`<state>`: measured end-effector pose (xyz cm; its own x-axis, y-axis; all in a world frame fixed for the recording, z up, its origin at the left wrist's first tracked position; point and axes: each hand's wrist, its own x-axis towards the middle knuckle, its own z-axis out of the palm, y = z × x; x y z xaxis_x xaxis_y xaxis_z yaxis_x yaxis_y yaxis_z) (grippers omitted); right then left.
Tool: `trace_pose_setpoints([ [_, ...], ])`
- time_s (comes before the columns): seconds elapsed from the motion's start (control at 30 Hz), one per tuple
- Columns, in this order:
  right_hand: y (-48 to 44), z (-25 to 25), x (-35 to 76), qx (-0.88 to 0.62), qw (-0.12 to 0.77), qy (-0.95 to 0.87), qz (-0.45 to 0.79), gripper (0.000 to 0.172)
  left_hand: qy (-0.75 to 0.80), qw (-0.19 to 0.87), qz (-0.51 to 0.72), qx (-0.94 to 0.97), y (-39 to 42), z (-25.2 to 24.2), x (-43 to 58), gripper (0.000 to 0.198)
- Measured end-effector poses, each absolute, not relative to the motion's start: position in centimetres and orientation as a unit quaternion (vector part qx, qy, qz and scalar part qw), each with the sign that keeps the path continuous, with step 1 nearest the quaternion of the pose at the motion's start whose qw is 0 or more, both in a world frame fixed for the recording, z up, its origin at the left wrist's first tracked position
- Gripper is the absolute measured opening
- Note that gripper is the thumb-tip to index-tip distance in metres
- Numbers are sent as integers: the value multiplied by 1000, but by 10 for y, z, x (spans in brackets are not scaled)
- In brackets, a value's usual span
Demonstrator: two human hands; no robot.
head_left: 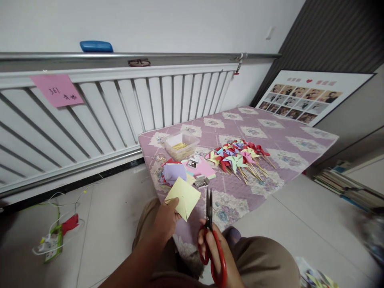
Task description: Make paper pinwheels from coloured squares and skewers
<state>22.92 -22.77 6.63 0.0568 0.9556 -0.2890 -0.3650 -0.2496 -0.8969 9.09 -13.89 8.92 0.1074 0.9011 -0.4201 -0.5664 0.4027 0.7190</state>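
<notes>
The left hand pinches the yellow paper square near its left edge. To its right, the right hand grips the red-handled scissors, blades slightly parted. Clean cutting probably needs flat paper and fingers away. The tablecloth edge is near; toward the paper pinwheels, ahead-right, there is room.

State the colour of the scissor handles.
The scissor handles are red; they show best in the head view.

Brown trousers below bare forearms
</notes>
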Motion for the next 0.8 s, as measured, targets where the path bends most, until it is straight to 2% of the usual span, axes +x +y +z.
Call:
trace_pose_setpoints([
  [0.13, -240, 51, 228, -482, 450, -374, 652, 62, 430, 703, 529, 202, -130, 93, 85, 22],
  [0.3, -245, 46, 225, -497, 388, -423, 651, 62, 421, 705, 542, 179, -127, 104, 83, 18],
  [0.8, -243, 57, 222, -516, 379, -423, 641, 61, 419, 708, 526, 216, -130, 104, 87, 15],
])
